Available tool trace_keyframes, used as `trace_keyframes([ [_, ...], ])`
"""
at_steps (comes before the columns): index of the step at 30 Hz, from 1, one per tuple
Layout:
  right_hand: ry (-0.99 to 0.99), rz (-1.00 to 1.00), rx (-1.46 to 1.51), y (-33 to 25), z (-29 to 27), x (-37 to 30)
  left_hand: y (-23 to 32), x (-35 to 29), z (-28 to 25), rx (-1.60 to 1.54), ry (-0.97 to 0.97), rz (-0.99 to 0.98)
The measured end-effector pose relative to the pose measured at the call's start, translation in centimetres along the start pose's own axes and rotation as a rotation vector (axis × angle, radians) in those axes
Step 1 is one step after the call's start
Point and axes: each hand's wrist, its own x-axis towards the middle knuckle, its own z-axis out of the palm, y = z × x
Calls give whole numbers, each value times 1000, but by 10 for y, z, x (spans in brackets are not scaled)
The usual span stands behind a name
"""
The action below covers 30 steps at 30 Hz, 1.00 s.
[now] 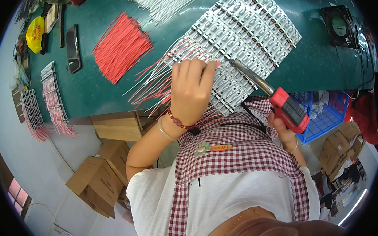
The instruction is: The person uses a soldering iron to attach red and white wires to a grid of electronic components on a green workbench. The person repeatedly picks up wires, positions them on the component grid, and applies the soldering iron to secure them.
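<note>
My right hand [284, 133] grips the red and black handle of a soldering iron [261, 82]. Its dark tip reaches a panel of small silver circuit boards [240, 31] lying slantwise across the table edge. Close to that tip, my left hand [191, 82] rests over the panel with its fingers drawn together. A small red bit shows at those fingertips; what they pinch is too small to make out. Red and white wires [154, 88] fan out leftward from the boards, partly hidden beneath my left hand.
On the green table [87, 97] lie a pile of red wires [120, 47], white wires [163, 5], a phone [73, 49] and wired board strips [54, 96]. A black device [340, 27] sits at the right. Below are a blue crate [324, 120] and cardboard boxes [93, 185].
</note>
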Motion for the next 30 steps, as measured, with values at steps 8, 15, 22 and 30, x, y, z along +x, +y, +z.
trace_keyframes([
  [8,-134,13,3,11,-1,-4,8,-5,4,-5,-68,-13],
  [15,-134,-53,-92,8,0,3,11,-4,5,7,-77,-38],
  [22,-42,-6,-81,3,0,-2,10,-6,7,7,-56,-42],
  [30,-139,-76,-78,-3,0,4,10,-6,8,17,-57,-42],
])
